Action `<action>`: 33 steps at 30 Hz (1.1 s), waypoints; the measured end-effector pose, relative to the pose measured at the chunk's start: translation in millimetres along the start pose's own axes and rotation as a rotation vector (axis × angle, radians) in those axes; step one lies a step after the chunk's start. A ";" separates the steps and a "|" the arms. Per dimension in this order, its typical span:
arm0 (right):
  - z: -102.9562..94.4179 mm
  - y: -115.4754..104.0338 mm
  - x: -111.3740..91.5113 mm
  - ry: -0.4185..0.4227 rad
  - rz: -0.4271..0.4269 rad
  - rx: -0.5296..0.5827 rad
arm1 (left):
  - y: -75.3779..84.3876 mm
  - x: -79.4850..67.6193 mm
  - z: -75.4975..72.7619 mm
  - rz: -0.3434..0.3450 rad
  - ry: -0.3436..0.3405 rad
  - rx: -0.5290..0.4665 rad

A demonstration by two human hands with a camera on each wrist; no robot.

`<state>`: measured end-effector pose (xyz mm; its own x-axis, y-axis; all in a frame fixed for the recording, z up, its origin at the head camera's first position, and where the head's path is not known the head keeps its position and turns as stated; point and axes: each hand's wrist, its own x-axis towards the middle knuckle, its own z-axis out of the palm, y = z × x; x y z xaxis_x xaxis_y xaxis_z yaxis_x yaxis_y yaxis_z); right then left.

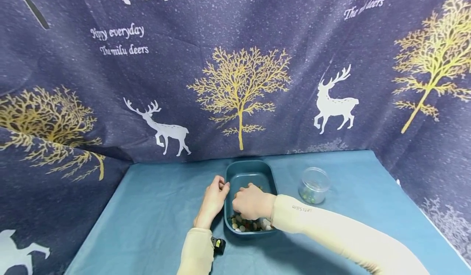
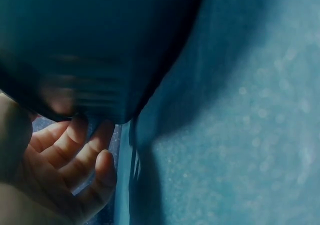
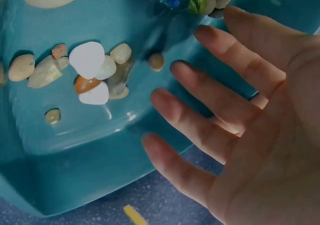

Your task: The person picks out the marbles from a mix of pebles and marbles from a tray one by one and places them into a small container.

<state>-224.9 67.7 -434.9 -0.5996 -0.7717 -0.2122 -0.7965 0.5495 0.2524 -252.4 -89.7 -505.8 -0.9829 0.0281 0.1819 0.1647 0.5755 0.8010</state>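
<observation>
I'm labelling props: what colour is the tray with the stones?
The tray is teal, a greenish blue; the head view shows it best.

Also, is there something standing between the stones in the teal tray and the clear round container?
Yes: the right wall of the teal tray stands between the stones and the clear container. The right sleeve also crosses above that side of the tray. I see nothing else between them.
</observation>
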 end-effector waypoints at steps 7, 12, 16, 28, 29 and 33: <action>0.7 -9.7 4.2 -0.066 0.042 -0.066 | 0.1 0.0 -0.7 0.004 0.000 -0.007; 2.0 -15.4 7.2 -0.091 0.067 -0.119 | -1.1 0.0 -0.3 0.008 0.002 -0.010; 4.6 -19.0 10.7 -0.114 0.068 -0.120 | -1.1 -0.7 0.0 0.004 0.008 -0.010; -1.8 -13.2 13.8 -0.141 0.050 -0.095 | -3.1 0.0 1.6 -0.001 0.007 0.005; -3.2 -11.7 12.5 -0.138 0.046 -0.082 | -3.0 0.0 1.7 -0.001 0.006 0.005; -7.8 -3.7 7.7 -0.127 0.035 0.011 | -3.6 -0.2 1.8 0.002 0.003 0.012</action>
<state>-225.9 57.2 -430.1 -0.6316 -0.7057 -0.3211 -0.7753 0.5792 0.2519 -253.0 -90.3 -509.8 -0.9824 0.0271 0.1849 0.1656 0.5856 0.7935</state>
